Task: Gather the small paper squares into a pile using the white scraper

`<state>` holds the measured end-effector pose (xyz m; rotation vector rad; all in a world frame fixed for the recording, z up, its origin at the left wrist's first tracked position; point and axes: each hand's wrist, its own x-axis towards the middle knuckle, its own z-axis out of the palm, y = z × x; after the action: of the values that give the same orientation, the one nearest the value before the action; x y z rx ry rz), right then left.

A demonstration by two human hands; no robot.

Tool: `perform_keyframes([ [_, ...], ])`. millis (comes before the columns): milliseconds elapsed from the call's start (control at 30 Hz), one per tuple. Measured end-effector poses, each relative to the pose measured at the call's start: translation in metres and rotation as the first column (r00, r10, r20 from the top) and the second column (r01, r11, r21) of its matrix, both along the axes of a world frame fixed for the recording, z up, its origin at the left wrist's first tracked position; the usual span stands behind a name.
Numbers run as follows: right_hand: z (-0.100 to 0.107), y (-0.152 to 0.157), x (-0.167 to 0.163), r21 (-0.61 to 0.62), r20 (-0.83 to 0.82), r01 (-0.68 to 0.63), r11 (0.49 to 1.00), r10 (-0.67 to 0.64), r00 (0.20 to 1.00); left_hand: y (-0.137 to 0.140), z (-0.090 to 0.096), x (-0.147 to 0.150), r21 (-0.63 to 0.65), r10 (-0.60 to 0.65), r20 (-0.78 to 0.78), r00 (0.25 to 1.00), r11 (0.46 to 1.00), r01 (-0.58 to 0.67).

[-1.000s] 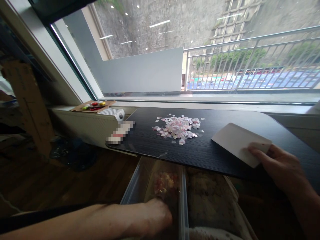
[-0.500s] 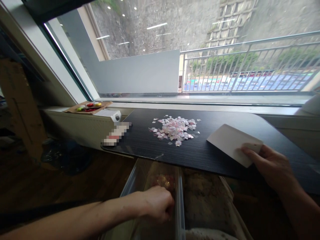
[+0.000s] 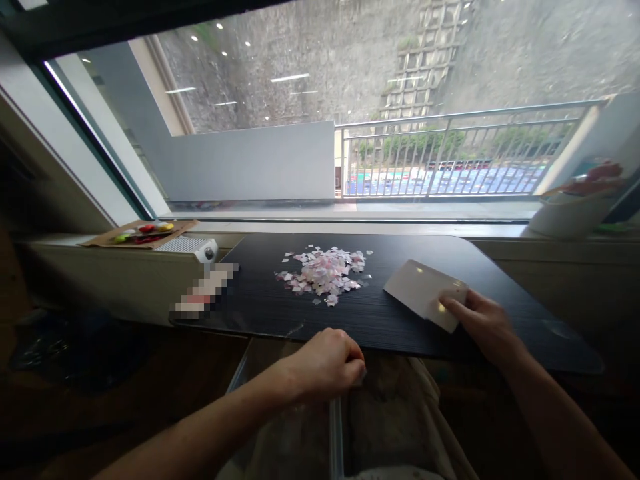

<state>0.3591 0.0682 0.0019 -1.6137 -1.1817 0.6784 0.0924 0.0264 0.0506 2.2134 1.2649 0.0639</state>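
Note:
My left hand is closed in a fist at the table's front edge, above a clear plastic bin. Whatever its fingers hold, if anything, is hidden. In my right hand is a flat, glossy white plastic sheet, gripped by its right end with the thumb on top. Its far end is tilted over the dark table. Between the hands and the window lies a loose heap of small pale pink and white square flakes, with stray pieces around it.
A blurred-out flat item lies on the table's left end. Beyond it, a brown board with colourful items rests by the radiator. A cloth-like sack stands beside the bin under the table. A white bucket is at the right sill.
My left hand has come up out of the bin to the table's front edge, still closed. The view has shifted right. My right hand keeps hold of the white sheet.

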Motion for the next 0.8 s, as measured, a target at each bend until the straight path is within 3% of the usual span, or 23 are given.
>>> perform_keyframes([
  [100, 0.006, 0.012, 0.012, -0.066, 0.062, -0.028, 0.997, 0.032, 0.998, 0.005, -0.004, 0.012, 0.056, -0.041, -0.032, 0.999, 0.998, 0.042],
  [167, 0.015, 0.012, 0.022, -0.107, 0.249, 0.032, 0.994, -0.005, 0.969, 0.007, -0.009, 0.016, 0.092, -0.039, -0.041, 0.998, 0.995, 0.043],
  [267, 0.03, -0.012, 0.024, -0.049, 0.623, 0.138, 0.989, -0.077, 0.778, 0.004, -0.015, 0.014, 0.138, -0.011, -0.059, 0.998, 0.99, 0.02],
  [300, 0.033, -0.027, 0.019, -0.044, 0.678, 0.126, 0.991, -0.063, 0.732, 0.002, -0.015, 0.012, 0.155, -0.003, -0.063, 0.998, 0.988, 0.012],
  [367, 0.03, -0.059, 0.001, -0.123, 0.677, -0.012, 0.992, 0.093, 0.73, -0.006, -0.014, 0.005, 0.198, 0.008, -0.049, 0.999, 0.98, 0.002],
  [467, 0.007, -0.098, -0.034, -0.443, 0.62, -0.197, 0.874, 0.458, 0.637, -0.024, -0.011, -0.019, 0.285, 0.049, 0.03, 0.998, 0.957, -0.055],
  [533, -0.013, -0.109, -0.05, -0.495, 0.64, -0.166, 0.853, 0.487, 0.594, -0.036, -0.016, -0.047, 0.361, 0.147, 0.077, 0.986, 0.918, -0.166],
  [600, -0.031, -0.11, -0.053, -0.559, 0.622, -0.128, 0.819, 0.517, 0.588, -0.046, -0.029, -0.082, 0.446, 0.256, 0.13, 0.958, 0.848, -0.287],
  [700, -0.049, -0.112, -0.035, -0.572, 0.556, -0.136, 0.809, 0.504, 0.661, -0.058, -0.061, -0.133, 0.501, 0.488, 0.216, 0.846, 0.688, -0.525],
  [733, -0.053, -0.115, -0.027, -0.554, 0.519, -0.143, 0.82, 0.475, 0.711, -0.061, -0.072, -0.145, 0.46, 0.552, 0.229, 0.802, 0.664, -0.589],
  [800, -0.059, -0.123, -0.011, -0.487, 0.45, -0.177, 0.855, 0.42, 0.788, -0.063, -0.091, -0.156, 0.3, 0.624, 0.244, 0.742, 0.679, -0.67],
])
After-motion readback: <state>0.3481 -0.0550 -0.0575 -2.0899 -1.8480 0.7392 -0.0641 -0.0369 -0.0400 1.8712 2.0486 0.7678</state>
